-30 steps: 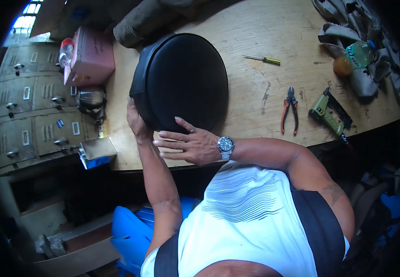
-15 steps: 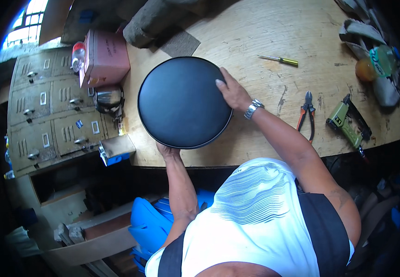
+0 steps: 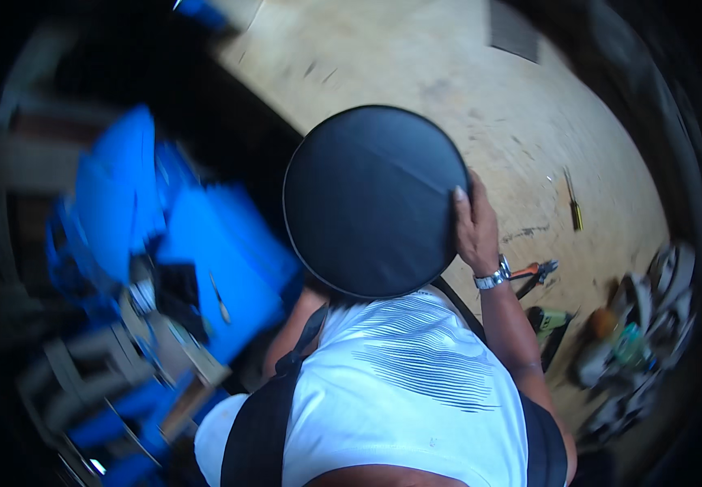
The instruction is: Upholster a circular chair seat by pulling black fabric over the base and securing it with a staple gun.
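Blur covers much of the left side, where big blue plastic things fill the view; half a second ago they were low down, and the lockers and pink box that were up there are gone from sight. So the person seems to have turned to the left. A thin tool shows on the blue. Next comes the left arm, going under the round black pad. The left hand is hidden there, so I cannot tell what its fingers do. The pad is in the middle, flat side up, close to the white shirt. It was over the counter before; now it sits across the counter's edge, nearer the body. To me this looks like the pad is being carried, not worked on. On its right rim is the right hand, gripping it with the thumb on top and the other fingers around the side, above a silver watch. Farther right are the orange pliers, the green staple gun and the yellow screwdriver, all left on the counter, with a bottle and some gray cloth last.
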The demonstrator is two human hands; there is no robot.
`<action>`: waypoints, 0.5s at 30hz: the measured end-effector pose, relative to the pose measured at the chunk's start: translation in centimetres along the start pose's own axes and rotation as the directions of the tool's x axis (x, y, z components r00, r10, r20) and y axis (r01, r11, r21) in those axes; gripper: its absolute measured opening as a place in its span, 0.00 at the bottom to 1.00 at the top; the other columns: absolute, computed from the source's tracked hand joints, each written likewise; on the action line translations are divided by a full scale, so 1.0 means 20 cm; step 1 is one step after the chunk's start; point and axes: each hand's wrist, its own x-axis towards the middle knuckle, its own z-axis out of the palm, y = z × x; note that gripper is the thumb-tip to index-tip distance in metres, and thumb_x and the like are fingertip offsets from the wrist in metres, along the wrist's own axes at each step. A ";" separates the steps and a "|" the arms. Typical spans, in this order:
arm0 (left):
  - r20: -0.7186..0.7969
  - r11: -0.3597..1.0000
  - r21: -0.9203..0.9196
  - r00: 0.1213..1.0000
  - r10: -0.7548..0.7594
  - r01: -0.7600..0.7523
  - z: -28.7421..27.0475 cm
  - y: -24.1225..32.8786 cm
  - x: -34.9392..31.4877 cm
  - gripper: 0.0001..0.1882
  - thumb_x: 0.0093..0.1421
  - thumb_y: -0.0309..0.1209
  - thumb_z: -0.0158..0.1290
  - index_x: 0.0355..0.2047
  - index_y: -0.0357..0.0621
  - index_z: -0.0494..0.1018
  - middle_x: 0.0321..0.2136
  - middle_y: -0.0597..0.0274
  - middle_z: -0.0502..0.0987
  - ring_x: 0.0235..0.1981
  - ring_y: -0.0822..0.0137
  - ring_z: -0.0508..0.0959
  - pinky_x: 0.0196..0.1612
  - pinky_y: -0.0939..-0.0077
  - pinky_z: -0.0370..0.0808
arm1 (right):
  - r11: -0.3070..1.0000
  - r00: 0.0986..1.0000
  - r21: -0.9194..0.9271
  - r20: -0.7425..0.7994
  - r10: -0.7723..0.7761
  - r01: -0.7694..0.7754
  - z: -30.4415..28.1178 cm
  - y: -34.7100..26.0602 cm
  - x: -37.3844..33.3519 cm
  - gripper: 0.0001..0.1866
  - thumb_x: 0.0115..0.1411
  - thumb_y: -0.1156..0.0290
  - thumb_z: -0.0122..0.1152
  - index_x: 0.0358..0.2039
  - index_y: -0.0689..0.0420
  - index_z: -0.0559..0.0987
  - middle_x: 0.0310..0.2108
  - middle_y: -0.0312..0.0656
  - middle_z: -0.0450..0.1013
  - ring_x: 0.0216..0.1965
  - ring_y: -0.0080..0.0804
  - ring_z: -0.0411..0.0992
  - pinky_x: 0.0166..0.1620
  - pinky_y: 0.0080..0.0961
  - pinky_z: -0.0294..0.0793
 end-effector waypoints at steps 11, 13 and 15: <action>0.054 0.969 -0.224 0.991 0.120 -0.105 -0.14 -0.58 -0.16 0.23 0.72 0.40 0.44 0.63 0.42 0.67 0.60 0.56 0.72 0.60 0.56 0.73 0.61 0.57 0.71 | 0.825 0.960 -0.515 -0.013 -0.278 0.232 0.02 0.01 -0.12 0.30 0.70 0.60 0.53 0.68 0.62 0.63 0.66 0.58 0.63 0.69 0.53 0.60 0.69 0.43 0.57; 0.071 0.966 0.057 0.966 0.249 -0.253 -0.16 -0.63 -0.17 0.22 0.72 0.39 0.44 0.62 0.43 0.68 0.60 0.56 0.73 0.60 0.57 0.74 0.61 0.57 0.72 | 0.531 0.832 -0.713 0.132 -0.539 0.458 0.08 -0.08 -0.24 0.31 0.65 0.65 0.59 0.67 0.59 0.65 0.67 0.57 0.62 0.70 0.56 0.56 0.69 0.50 0.54; 0.154 0.765 0.444 0.881 0.448 -0.466 -0.19 -0.64 -0.17 0.21 0.72 0.37 0.44 0.61 0.45 0.70 0.59 0.57 0.74 0.59 0.59 0.74 0.60 0.57 0.73 | 0.472 0.752 -0.604 0.378 -0.540 0.642 0.22 -0.20 -0.40 0.33 0.59 0.68 0.64 0.65 0.56 0.67 0.66 0.55 0.62 0.71 0.56 0.54 0.68 0.60 0.51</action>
